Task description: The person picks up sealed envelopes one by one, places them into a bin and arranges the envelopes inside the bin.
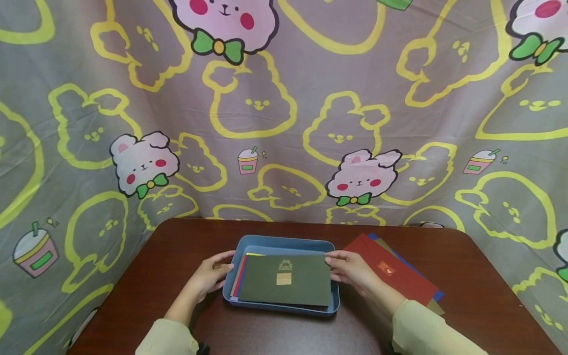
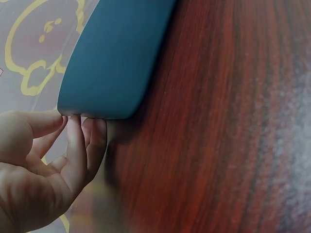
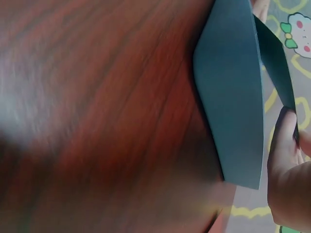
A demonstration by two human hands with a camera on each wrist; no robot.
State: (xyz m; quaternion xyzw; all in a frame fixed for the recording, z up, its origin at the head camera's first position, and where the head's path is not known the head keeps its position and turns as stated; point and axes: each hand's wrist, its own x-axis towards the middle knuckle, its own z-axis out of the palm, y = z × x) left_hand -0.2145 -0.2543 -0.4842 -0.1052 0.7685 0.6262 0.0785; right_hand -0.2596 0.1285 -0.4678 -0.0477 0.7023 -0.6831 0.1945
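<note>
Here both hands flank one blue tray (image 1: 248,243), left hand (image 1: 212,272) touching it, right hand (image 1: 350,269) pinching one green envelope (image 1: 286,282).

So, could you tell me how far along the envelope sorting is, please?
Several envelopes already lie in the blue tray, a dark green envelope on top. The right hand grips its edge; the left hand touches the tray. A red-topped stack on the table remains.

No readable text; gold emblem on green envelope (image 1: 285,279) illegible.
</note>
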